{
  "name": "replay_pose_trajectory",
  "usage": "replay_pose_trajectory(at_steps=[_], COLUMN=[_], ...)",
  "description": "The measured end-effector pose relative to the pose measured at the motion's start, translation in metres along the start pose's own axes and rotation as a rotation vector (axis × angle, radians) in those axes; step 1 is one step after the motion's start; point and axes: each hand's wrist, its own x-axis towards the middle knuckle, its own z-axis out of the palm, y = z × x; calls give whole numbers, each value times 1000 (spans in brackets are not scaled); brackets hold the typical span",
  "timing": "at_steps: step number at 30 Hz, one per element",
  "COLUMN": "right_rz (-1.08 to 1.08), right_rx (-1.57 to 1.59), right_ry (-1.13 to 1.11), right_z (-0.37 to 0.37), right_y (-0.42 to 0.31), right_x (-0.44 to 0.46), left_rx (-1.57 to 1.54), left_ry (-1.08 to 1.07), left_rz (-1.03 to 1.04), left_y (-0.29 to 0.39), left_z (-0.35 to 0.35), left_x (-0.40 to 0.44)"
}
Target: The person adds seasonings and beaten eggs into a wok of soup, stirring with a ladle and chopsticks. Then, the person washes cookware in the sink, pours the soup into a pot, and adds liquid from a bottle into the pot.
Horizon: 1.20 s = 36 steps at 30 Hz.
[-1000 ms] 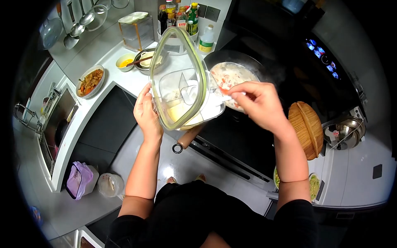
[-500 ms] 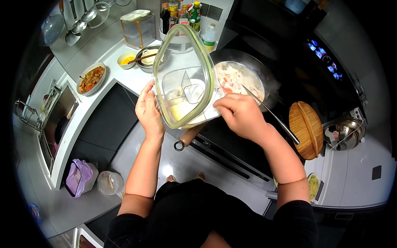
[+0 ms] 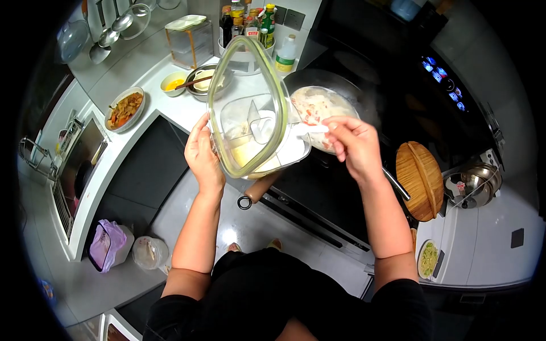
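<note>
My left hand [image 3: 203, 159] is wrapped round the side of a clear divided seasoning box [image 3: 304, 152]. Its see-through lid [image 3: 282, 105], edged with a green seal, stands raised. White and pale yellow contents show in its compartments. Between the thumb and fingers of my right hand [image 3: 358, 145] is a small white spoon [image 3: 314, 129], just past the box's right side. Beyond it, a wok [image 3: 361, 94] on the stove holds whitish soup [image 3: 324, 105] with reddish pieces. A metal utensil handle [image 3: 396, 183] slants out of the wok behind my right wrist.
A wooden lid [image 3: 419, 182] sits right of the stove, near metal bowls [image 3: 475, 184] and a plate of green food [image 3: 427, 258]. On the left counter are a dish of cooked food [image 3: 126, 111], a bowl of yellow liquid [image 3: 173, 84] and bottles [image 3: 250, 25]. The wok's handle [image 3: 264, 184] juts toward me.
My right hand has moved right and slightly up, out of the seasoning box toward the wok, bringing the white spoon into view. My left hand and the box have barely shifted.
</note>
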Motion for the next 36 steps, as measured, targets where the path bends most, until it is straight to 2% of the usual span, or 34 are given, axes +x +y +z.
replay_pose_trajectory(at_steps=[4,5,6,8,9,10,12,14,17,20,22,24,26,29,34,36], right_rz=[-144,-118,-31,-314,-236,-344,-87,-177,-238,-265,-405,-455,-497,-476,-522,-454], right_rx=[34,-24,-436,-1524,-1371,-1210,-592,-370,-365,-429,-751,-955,-926,-383,-319,-336], right_ry=[263,297,220,318,368,356,261,204,16,-93,-131,-79,31,230,536,609], right_z=[-32,-39,-58,-91,-82,-82,-71,-48,-22,-3,-4,-14,-35,-67,-121,-141], right_y=[-14,-14,-4,27,8,-3,-38,-62,-75,-74,-65,-71,-87,-109,-105,-99], right_x=[31,39,52,69,62,58,43,23,3,3,12,2,-20,-68,-144,-174], left_rx=[23,33,32,22,16,12,17,25,-2,-9,11,21,54,104,-28,-147], left_ry=[-1,-18,-22,-50,-53,-55,-60,-122,-84,-182,-208,-255,-314,-497,-771,-840], left_rz=[-24,-34,-38,-47,-39,-41,-52,-72,-101,-162,-159,-199,-246,-255,-408,-485], left_y=[-3,-4,-4,-4,-3,0,0,-3,3,7,8,9,16,32,62,61], left_z=[-4,-6,-6,-6,-2,2,4,7,33,52,66,81,104,149,277,336], left_x=[2,3,2,4,6,6,5,9,7,5,2,3,5,7,-7,-14])
